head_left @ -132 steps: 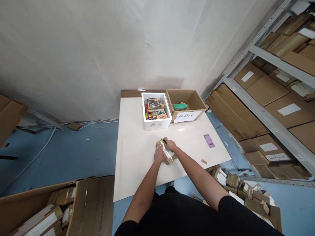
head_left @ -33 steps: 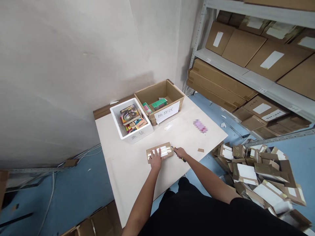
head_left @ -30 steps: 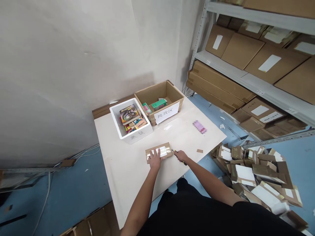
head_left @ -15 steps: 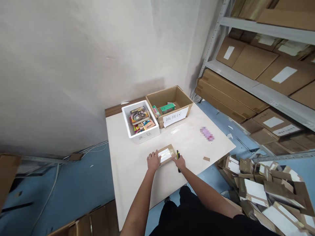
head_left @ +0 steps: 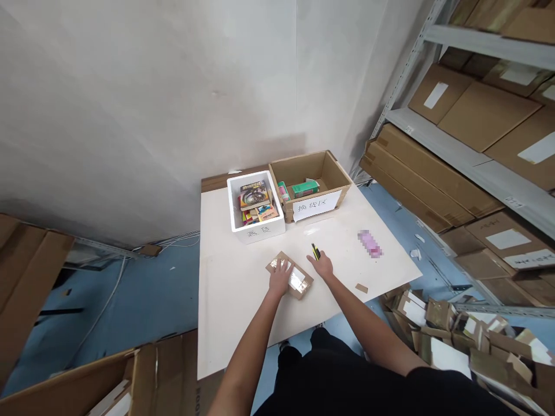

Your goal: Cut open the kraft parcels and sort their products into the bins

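A small brown cardboard box (head_left: 304,285) with a white label and shiny clear tape lies slantwise on the white table (head_left: 225,306). My left hand (head_left: 280,278) lies on top of its left part, fingers spread over the label. Just right of the box, my right hand (head_left: 321,264) is closed around a yellow and black utility knife (head_left: 316,252), which points away from me, apart from the box. Whether its blade is out is too small to tell.
Behind stand a white foam box (head_left: 260,232) holding books and a cardboard bin (head_left: 342,184) holding green packages. A blurred pink item (head_left: 370,244) and a cardboard scrap (head_left: 361,288) lie at the right. Loaded shelves (head_left: 459,144) and heaped cartons (head_left: 451,346) flank the table.
The box has turned clockwise. My left hand has gone from its left edge to its top. My right hand has left the box and swung the knife's front end upward, away from me.
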A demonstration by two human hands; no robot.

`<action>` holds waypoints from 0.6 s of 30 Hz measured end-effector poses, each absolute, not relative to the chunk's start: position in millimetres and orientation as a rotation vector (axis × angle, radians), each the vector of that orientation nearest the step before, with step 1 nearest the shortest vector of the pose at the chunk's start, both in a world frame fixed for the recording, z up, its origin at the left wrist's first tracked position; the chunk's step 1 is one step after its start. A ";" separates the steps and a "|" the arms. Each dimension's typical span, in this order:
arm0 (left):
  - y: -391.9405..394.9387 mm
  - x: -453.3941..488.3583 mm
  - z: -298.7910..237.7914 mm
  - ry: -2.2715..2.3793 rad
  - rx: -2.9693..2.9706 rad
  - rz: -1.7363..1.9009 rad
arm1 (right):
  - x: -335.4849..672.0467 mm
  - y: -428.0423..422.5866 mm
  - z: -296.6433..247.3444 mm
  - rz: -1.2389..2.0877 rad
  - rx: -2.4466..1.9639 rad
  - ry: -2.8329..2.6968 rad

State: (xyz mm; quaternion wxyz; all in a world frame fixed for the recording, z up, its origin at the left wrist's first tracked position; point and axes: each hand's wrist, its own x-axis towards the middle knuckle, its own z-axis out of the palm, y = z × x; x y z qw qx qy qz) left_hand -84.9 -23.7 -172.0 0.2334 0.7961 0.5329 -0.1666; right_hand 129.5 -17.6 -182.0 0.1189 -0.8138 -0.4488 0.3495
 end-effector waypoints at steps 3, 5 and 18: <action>-19.4 -75.8 -177.5 1.535 2.161 -0.459 | 139.0 -67.0 -206.3 1.236 -2.399 -1.268; -24.4 -73.8 -180.1 1.629 2.138 -0.418 | 136.8 -85.7 -222.3 1.364 -2.359 -1.226; -91.4 -32.9 -197.0 2.039 1.969 -0.422 | 204.6 -23.0 -225.1 1.649 -2.033 -1.088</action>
